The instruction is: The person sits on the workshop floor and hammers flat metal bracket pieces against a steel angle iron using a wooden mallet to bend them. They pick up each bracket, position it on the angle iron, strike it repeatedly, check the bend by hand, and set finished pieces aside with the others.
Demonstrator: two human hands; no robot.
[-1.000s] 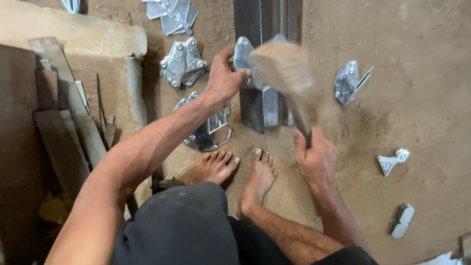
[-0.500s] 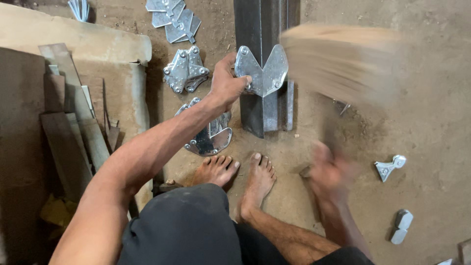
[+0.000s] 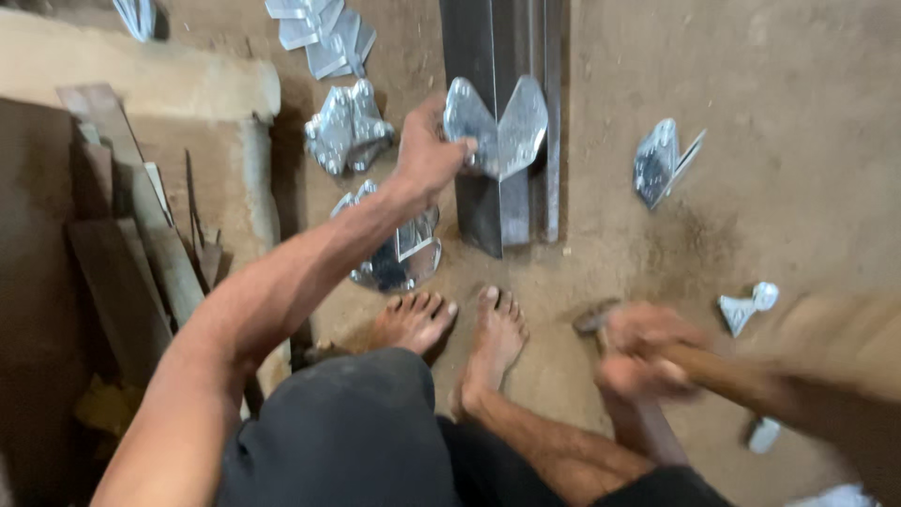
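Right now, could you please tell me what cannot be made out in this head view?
- Right hand: motion-blurred; grip unclear.
- Wooden mallet: smeared by motion, head runs off the right edge.
- Bent metal plate: its left edge hidden under the left hand.
- Steel bar: cut off by the top edge.

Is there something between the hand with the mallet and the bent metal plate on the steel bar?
Nothing visible does. The right hand holds the blurred mallet low right; the left hand pinches the bent plate on the steel bar. Bare dirt floor lies between.
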